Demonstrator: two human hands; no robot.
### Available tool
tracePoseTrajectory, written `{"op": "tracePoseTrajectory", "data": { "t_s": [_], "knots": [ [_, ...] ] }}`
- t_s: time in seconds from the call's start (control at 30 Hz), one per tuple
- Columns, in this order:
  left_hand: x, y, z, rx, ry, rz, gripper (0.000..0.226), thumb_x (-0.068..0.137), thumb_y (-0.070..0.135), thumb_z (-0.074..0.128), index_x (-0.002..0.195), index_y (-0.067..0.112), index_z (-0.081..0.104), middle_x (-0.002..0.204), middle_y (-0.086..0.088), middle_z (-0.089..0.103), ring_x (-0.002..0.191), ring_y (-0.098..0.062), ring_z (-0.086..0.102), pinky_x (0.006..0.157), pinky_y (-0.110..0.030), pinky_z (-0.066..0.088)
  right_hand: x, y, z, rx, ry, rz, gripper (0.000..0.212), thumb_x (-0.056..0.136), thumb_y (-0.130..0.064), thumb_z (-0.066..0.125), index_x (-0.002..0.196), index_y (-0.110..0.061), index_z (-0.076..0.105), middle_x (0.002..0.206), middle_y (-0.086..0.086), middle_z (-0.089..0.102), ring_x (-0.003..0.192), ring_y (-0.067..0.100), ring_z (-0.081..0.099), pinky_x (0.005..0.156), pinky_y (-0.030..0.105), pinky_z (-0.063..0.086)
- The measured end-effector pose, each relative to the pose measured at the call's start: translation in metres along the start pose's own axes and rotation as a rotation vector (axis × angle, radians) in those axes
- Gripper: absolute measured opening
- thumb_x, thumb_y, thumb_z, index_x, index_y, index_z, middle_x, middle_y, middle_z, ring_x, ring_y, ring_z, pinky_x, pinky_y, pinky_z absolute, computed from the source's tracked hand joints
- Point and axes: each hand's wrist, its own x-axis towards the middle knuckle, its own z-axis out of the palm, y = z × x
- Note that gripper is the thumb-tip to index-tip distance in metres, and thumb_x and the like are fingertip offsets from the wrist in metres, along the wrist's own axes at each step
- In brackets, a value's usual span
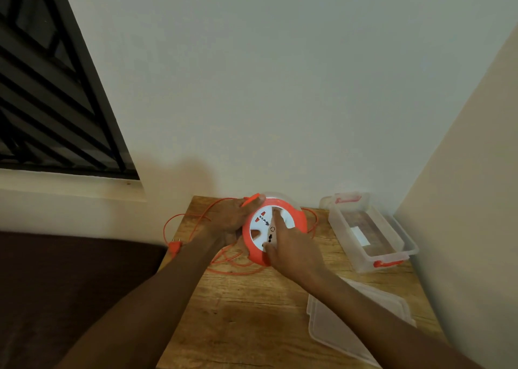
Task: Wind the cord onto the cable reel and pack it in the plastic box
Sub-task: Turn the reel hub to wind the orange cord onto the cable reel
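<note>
At the tabletop's far edge, reel [273, 229]: your left hand [228, 220] grips its rim.
Right hand [291, 249]: your fingers press its face.
Box [370, 234]: far right corner.

We see bare desk [241, 321] in front of the cable reel [273, 229], open for our hands. Loose cord [193, 217] loops clutter the left edge. The plastic box [367, 229] stands open at the right by the wall; its lid [347, 323] covers the near right.
</note>
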Motion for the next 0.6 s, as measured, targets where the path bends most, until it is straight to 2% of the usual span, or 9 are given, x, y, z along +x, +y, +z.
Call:
{"op": "tracePoseTrajectory", "data": {
  "t_s": [0.07,0.13,0.17,0.23,0.3,0.4,0.47,0.53,0.6],
  "knots": [
    [-0.001,0.003,-0.003,-0.01,-0.015,-0.017,0.039,0.097,0.037,0.066,0.111,0.002,0.071,0.1,-0.019,0.076,0.076,-0.028,0.073,0.07,-0.039,0.064,0.001,0.008,-0.006,-0.187,0.076,-0.128,0.069,0.095,-0.035,0.053,0.153,-0.018,0.021,0.109,0.006,0.07,0.08,0.021,0.067,0.059,0.03,0.052],
    [0.0,0.006,-0.006,0.013,-0.056,-0.044,0.049,0.094,0.041,0.067,0.12,-0.001,0.069,0.109,-0.024,0.075,0.084,-0.033,0.074,0.073,-0.043,0.064,0.004,0.017,-0.013,-0.34,0.121,-0.314,0.061,0.088,-0.027,0.066,0.143,-0.019,0.043,0.119,0.011,0.066,0.09,0.027,0.069,0.062,0.037,0.058],
    [0.0,0.008,-0.007,0.031,-0.086,-0.057,0.055,0.093,0.044,0.068,0.125,-0.001,0.067,0.115,-0.027,0.073,0.092,-0.038,0.073,0.075,-0.044,0.064,0.006,0.022,-0.016,-0.389,0.111,-0.4,0.06,0.081,-0.024,0.074,0.136,-0.019,0.051,0.125,0.014,0.062,0.096,0.031,0.068,0.063,0.041,0.06],
    [0.0,0.012,-0.008,0.063,-0.131,-0.074,0.066,0.089,0.048,0.07,0.13,-0.002,0.063,0.123,-0.032,0.068,0.1,-0.043,0.068,0.078,-0.045,0.062,0.012,0.029,-0.023,-0.455,0.036,-0.542,0.063,0.072,-0.021,0.084,0.129,-0.023,0.058,0.136,0.017,0.052,0.109,0.035,0.062,0.065,0.048,0.061],
    [0.001,0.014,-0.008,0.104,-0.158,-0.09,0.067,0.086,0.049,0.071,0.129,-0.002,0.063,0.119,-0.031,0.069,0.095,-0.039,0.069,0.077,-0.043,0.062,0.017,0.033,-0.031,-0.505,-0.036,-0.658,0.065,0.07,-0.019,0.086,0.128,-0.029,0.058,0.141,0.016,0.046,0.117,0.037,0.057,0.067,0.051,0.061],
    [0.0,0.018,-0.005,0.126,-0.193,-0.111,0.047,0.095,0.044,0.065,0.119,0.004,0.068,0.103,-0.018,0.074,0.079,-0.027,0.074,0.073,-0.039,0.063,0.017,0.034,-0.038,-0.592,-0.077,-0.739,0.068,0.073,-0.021,0.085,0.132,-0.035,0.053,0.144,0.016,0.042,0.118,0.04,0.055,0.07,0.053,0.06],
    [-0.001,0.019,-0.002,0.139,-0.201,-0.113,0.041,0.098,0.042,0.062,0.115,0.005,0.069,0.097,-0.015,0.076,0.076,-0.026,0.075,0.07,-0.038,0.064,0.014,0.027,-0.039,-0.638,-0.059,-0.708,0.08,0.074,-0.029,0.084,0.141,-0.035,0.04,0.139,0.019,0.046,0.113,0.04,0.058,0.072,0.051,0.059],
    [-0.001,0.019,-0.001,0.154,-0.184,-0.105,0.045,0.098,0.042,0.062,0.12,0.003,0.068,0.101,-0.018,0.076,0.079,-0.028,0.076,0.071,-0.04,0.064,0.009,0.02,-0.039,-0.656,-0.062,-0.64,0.088,0.082,-0.034,0.077,0.149,-0.036,0.021,0.136,0.021,0.046,0.115,0.04,0.055,0.081,0.05,0.056],
    [-0.001,0.02,0.0,0.134,-0.178,-0.096,0.052,0.097,0.044,0.063,0.126,0.001,0.066,0.11,-0.023,0.075,0.087,-0.032,0.075,0.076,-0.044,0.064,0.006,0.014,-0.038,-0.638,-0.049,-0.599,0.082,0.091,-0.029,0.067,0.151,-0.034,0.01,0.137,0.024,0.042,0.117,0.041,0.051,0.086,0.049,0.052]
  ]
}}
